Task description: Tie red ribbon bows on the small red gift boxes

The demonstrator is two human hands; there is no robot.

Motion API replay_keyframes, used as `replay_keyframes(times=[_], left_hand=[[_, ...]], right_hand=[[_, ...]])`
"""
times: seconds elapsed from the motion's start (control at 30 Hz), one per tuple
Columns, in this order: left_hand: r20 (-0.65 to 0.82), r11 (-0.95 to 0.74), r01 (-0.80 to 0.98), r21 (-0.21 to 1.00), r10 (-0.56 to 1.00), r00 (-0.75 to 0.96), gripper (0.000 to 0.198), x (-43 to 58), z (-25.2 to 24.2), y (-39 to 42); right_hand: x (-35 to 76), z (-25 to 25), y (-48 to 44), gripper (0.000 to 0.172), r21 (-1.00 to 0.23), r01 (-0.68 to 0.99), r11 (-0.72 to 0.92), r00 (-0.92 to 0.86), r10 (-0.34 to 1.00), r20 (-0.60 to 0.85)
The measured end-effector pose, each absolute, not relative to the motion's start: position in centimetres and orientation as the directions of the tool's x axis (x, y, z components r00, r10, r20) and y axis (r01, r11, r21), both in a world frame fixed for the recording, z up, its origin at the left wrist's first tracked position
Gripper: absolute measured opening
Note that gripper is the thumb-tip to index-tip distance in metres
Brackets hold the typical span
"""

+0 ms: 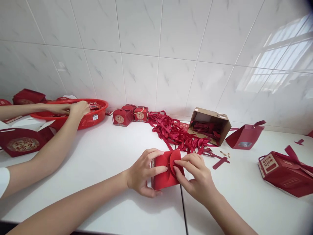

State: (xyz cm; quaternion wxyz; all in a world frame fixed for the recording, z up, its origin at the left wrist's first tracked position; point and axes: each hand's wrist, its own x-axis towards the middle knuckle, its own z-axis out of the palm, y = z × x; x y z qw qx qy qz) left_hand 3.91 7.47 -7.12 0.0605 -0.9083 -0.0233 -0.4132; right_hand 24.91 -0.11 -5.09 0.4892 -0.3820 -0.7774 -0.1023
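Note:
A small red gift box is between my hands, close to the seam in the white table. My left hand grips its left side, thumb low and fingers across the top. My right hand pinches a rounded flap at the box's right side, which stands partly raised. Just behind lies a heap of dark red ribbons. The underside of the box is hidden.
Behind the ribbons, an open cardboard box lies on its side. Finished-looking red boxes stand by the wall; larger ones are at right. At left, another person's hands reach into a red plastic basket.

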Motion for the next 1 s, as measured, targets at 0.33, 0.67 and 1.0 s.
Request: replay_keyframes(times=[0.33, 0.67, 1.0], left_hand=[[0.282, -0.493, 0.301, 0.816, 0.795, 0.537, 0.016, 6.0, -2.8, 7.1], [0.357, -0.750, 0.459, 0.477, 0.642, 0.678, 0.019, 8.3, -2.0, 6.3], [0.469, -0.864, 0.292, 0.409, 0.474, 0.745, 0.022, 7.7, -1.4, 6.0]], right_hand=[[25.5, -5.3, 1.1, 0.016, -0.465, 0.630, 0.622, 0.009, 0.593, 0.805], [27.1, -4.7, 0.5, 0.027, -0.468, 0.551, 0.691, -0.113, 0.617, 0.779], [25.9, -4.6, -0.2, 0.020, -0.496, 0.432, 0.753, -0.158, 0.604, 0.781]])
